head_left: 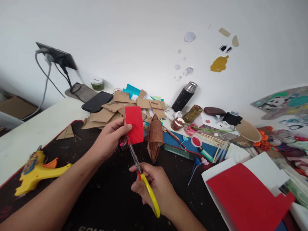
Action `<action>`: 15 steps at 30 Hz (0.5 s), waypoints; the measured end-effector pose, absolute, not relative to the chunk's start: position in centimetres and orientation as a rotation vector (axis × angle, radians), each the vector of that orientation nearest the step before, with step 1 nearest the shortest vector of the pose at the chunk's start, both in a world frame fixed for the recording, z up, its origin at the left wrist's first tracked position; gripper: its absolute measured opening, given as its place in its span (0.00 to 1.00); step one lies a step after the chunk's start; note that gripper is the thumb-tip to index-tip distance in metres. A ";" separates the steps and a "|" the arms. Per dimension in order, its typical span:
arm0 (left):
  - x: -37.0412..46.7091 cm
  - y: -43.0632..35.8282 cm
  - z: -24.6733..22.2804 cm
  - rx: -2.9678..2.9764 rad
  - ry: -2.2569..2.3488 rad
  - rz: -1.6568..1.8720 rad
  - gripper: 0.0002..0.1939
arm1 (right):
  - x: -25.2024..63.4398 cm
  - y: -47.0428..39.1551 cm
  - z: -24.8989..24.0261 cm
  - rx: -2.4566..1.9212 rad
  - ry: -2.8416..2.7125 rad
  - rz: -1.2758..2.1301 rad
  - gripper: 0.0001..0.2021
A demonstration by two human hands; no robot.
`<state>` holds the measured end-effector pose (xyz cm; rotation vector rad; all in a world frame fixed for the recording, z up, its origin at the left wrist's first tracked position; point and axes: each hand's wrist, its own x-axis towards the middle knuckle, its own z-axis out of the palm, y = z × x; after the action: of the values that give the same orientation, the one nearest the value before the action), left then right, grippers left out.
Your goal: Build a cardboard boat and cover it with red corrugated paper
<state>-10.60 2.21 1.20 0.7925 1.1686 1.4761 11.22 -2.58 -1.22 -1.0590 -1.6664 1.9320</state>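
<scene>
Between thumb and fingers, my left hand (115, 135) pinches the left edge of a ribbed red piece of corrugated paper (135, 123), held up above the dark mat. My right hand (154, 184) is closed around the yellow and red handles of a pair of scissors (149, 192). The blades point up and away, with their tips at the paper's lower left edge; whether they are cutting into it I cannot tell. Just right of the paper, a brown boat-shaped cardboard piece (154, 138) with a curved cover lies on the mat.
A yellow glue gun (39, 173) lies at the left. Cardboard scraps (108, 112), a black phone (97, 101) and a black flask (184, 96) are toward the wall. Small paint pots (178, 124) stand right of centre. Red paper (247, 199) lies on white sheets at the right.
</scene>
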 end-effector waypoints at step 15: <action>-10.4 2.3 1.2 0.779 1.149 1.504 0.15 | 11.0 -2.6 -1.3 -1.034 -1.626 1.945 0.38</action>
<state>-10.43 2.26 1.19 0.7789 1.1486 1.5039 11.04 -2.57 -1.29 -1.0335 -1.6264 1.9452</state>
